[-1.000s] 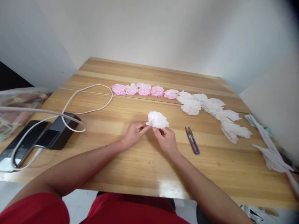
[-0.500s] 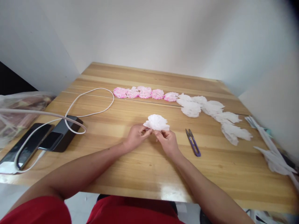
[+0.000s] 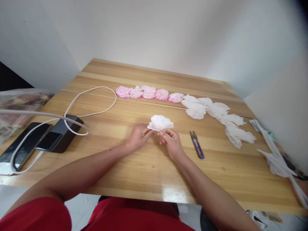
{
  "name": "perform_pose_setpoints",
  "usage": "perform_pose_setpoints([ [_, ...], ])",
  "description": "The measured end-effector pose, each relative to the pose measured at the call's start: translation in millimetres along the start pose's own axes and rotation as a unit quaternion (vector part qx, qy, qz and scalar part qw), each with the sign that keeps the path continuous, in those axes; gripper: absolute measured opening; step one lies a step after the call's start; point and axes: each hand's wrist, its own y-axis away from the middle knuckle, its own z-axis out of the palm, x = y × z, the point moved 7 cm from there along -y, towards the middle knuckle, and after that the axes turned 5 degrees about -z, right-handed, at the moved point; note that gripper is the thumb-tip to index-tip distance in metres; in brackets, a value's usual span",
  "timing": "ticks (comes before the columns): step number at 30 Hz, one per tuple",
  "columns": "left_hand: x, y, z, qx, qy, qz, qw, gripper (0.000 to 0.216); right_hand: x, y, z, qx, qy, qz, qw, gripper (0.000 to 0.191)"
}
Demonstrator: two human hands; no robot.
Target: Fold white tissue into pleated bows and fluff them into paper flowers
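A white paper flower (image 3: pixel 160 123), its thin petals ruffled, is held just above the wooden table (image 3: pixel 144 166). My left hand (image 3: pixel 139 136) pinches its lower left edge between thumb and fingers. At the flower's base, my right hand (image 3: pixel 170 141) is closed with thumb and fingertips pressed together on its underside. To the right of my right hand lie purple-handled thread snips (image 3: pixel 197 146), blades pointing away from me. Behind the held flower, several pink-edged flowers (image 3: pixel 149 93) lie in a row, and several white flowers (image 3: pixel 196 111) continue the line to the right.
On the left are a dark phone (image 3: pixel 24 141), a black power bank (image 3: pixel 64 138) and a looped white cable (image 3: pixel 93 113). A clear plastic bag (image 3: pixel 21 112) sits at the left edge. White thin sheet material (image 3: pixel 276 163) lies along the right edge. A wall rises behind the table.
My right fingers have shifted their grip under the flower, with the thumb and fingertips drawn closer together. The whole view has tilted slightly; the things on the table stay in place.
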Motion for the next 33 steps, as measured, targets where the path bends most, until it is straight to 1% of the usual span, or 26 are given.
perform_pose_setpoints([
  [5, -3, 1, 1, 0.005, -0.004, -0.019, 1.0, 0.031, 1, 0, 0, 0.002, -0.009, 0.009, 1.0, 0.019],
  [9, -5, 1, 2, 0.004, 0.0, -0.024, 1.0, 0.027, 2, 0, 1, -0.003, -0.03, 0.01, 1.0, 0.019],
  [11, -7, 1, 2, 0.001, 0.019, -0.035, 0.999, 0.025, 1, 0, 1, -0.006, -0.029, 0.006, 1.0, 0.02],
  [14, -7, 1, 2, -0.012, 0.063, -0.052, 0.997, 0.024, -2, -1, 0, -0.011, 0.016, -0.015, 1.0, 0.021],
  [18, -3, 1, 6, -0.049, 0.109, -0.047, 0.992, 0.027, -6, -4, -4, -0.007, 0.107, -0.051, 0.993, 0.021],
  [24, -15, 2, 12, -0.035, 0.21, -0.108, 0.971, 0.027, -11, -3, -6, -0.006, 0.194, -0.093, 0.977, 0.022],
  [28, -17, 3, 12, -0.043, 0.227, -0.126, 0.965, 0.034, -16, 0, -2, -0.025, 0.228, -0.121, 0.966, 0.024],
  [31, -15, 2, 11, -0.055, 0.229, -0.121, 0.964, 0.033, -17, 0, -3, -0.011, 0.243, -0.123, 0.962, 0.024],
  [33, -12, 2, 12, -0.063, 0.23, -0.105, 0.965, 0.031, -18, 0, -5, 0.006, 0.25, -0.131, 0.959, 0.022],
])
